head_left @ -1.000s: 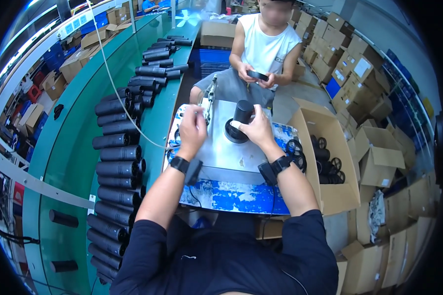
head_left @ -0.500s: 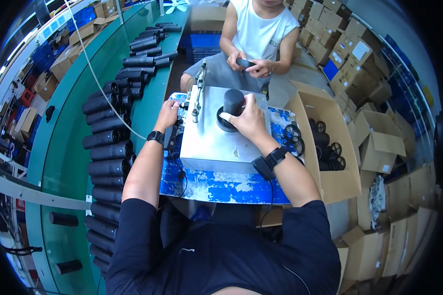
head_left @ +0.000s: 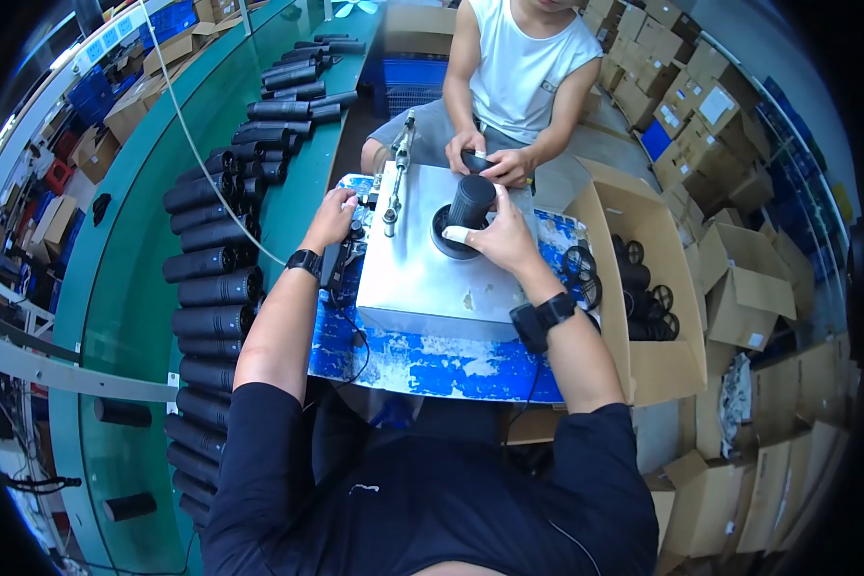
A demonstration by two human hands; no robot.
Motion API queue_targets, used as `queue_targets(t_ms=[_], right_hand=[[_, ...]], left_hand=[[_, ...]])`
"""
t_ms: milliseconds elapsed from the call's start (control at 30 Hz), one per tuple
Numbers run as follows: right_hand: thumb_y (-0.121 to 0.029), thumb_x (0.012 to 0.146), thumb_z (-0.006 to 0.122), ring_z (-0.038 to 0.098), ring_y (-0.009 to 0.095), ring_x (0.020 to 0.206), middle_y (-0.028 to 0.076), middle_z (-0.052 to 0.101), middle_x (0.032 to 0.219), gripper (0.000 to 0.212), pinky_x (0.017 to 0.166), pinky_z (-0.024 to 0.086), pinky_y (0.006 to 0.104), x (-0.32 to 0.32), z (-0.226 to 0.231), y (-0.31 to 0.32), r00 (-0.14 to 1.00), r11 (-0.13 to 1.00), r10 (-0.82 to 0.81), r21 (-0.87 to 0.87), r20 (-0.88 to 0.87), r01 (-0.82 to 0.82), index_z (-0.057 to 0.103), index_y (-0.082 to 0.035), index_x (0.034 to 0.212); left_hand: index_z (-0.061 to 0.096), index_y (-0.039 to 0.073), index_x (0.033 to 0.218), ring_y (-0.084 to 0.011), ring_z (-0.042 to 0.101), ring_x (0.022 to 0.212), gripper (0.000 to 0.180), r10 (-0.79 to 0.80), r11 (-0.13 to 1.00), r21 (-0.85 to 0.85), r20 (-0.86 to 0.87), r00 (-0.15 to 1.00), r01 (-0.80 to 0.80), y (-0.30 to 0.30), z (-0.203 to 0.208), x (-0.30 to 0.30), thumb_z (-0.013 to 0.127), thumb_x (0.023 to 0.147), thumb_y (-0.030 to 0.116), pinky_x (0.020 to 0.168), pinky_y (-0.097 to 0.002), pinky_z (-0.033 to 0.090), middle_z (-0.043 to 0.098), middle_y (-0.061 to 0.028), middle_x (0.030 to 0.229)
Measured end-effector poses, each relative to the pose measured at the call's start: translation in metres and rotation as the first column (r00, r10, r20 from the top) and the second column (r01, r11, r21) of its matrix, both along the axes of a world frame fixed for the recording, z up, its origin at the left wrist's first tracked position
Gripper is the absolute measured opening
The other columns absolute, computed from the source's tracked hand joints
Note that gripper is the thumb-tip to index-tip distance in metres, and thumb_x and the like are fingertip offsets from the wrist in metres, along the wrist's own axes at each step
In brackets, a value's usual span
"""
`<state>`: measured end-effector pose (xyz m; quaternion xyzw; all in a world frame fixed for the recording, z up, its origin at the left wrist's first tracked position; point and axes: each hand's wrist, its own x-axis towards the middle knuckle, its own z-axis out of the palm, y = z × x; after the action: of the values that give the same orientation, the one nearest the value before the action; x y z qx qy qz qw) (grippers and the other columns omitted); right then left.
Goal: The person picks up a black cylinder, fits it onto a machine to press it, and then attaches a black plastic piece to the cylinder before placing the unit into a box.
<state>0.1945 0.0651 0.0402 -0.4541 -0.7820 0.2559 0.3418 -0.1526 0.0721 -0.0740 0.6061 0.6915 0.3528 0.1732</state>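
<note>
My right hand is closed on a ribbed black cylinder, with the thumb, which has a white covering on its tip, across its lower side. The cylinder leans slightly over a round black ring-shaped seat on top of a silver metal box. Whether its lower end touches the seat is hidden. A metal toggle clamp stands at the box's left side. My left hand is curled at the box's far left edge, beside a small black fitting; what its fingers hold is hidden.
Across the box, a co-worker holds a small black part. Many black cylinders line the green conveyor at left. An open carton with black wheeled parts stands right of the worn blue table. Cartons are stacked beyond.
The black cylinder has tilted, its top leaning right, with my right hand still on it. The co-worker's hands have come lower and nearer the box. The whole view has shifted slightly.
</note>
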Motion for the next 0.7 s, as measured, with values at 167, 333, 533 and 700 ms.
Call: queue_targets(t_ms=[167,333,533,700], right_hand=[[-0.022,0.078,0.092,0.075,0.026,0.109,0.016,0.075,0.119,0.077,0.097,0.058,0.0371,-0.009,-0.003,-0.007,0.998,0.997,-0.061,-0.053,-0.024,0.060,0.055,0.002,0.140],[-0.028,0.077,0.093,0.075,0.033,0.108,0.020,0.075,0.116,0.074,0.095,0.060,0.0406,-0.003,-0.009,-0.004,0.998,0.997,-0.059,-0.059,-0.025,0.057,0.057,0.001,0.136],[-0.027,0.078,0.092,0.075,0.033,0.109,0.020,0.075,0.117,0.071,0.096,0.059,0.0406,-0.006,-0.012,-0.002,0.998,0.999,-0.030,-0.042,-0.047,0.028,0.059,0.002,0.133],[-0.018,0.080,0.091,0.075,0.025,0.107,0.016,0.077,0.116,0.066,0.097,0.058,0.0372,0.002,-0.009,-0.001,0.998,0.999,-0.038,-0.010,-0.049,0.038,0.061,0.001,0.136]], left_hand=[[0.064,0.003,0.138,-0.0358,0.055,0.137,0.040,-0.020,1.000,-0.007,-0.051,0.999,0.019,-0.001,0.001,-0.005,0.052,0.110,0.028,0.118,-0.0435,0.043,0.059,-0.0198,0.147],[0.061,0.003,0.143,-0.0362,0.056,0.136,0.042,-0.041,0.998,-0.046,-0.103,0.994,0.036,0.000,0.005,-0.003,0.051,0.111,0.028,0.117,-0.0449,0.043,0.059,-0.0192,0.147],[0.057,0.003,0.147,-0.0363,0.058,0.134,0.044,0.068,0.992,-0.101,-0.126,0.990,-0.081,-0.010,0.026,0.003,0.050,0.111,0.027,0.116,-0.0445,0.045,0.060,-0.0200,0.146],[0.061,0.000,0.137,-0.0311,0.065,0.116,0.034,0.081,0.822,0.445,0.529,0.845,-0.357,-0.106,0.064,0.061,0.052,0.109,0.016,0.102,-0.0358,0.050,0.065,-0.0180,0.132]])
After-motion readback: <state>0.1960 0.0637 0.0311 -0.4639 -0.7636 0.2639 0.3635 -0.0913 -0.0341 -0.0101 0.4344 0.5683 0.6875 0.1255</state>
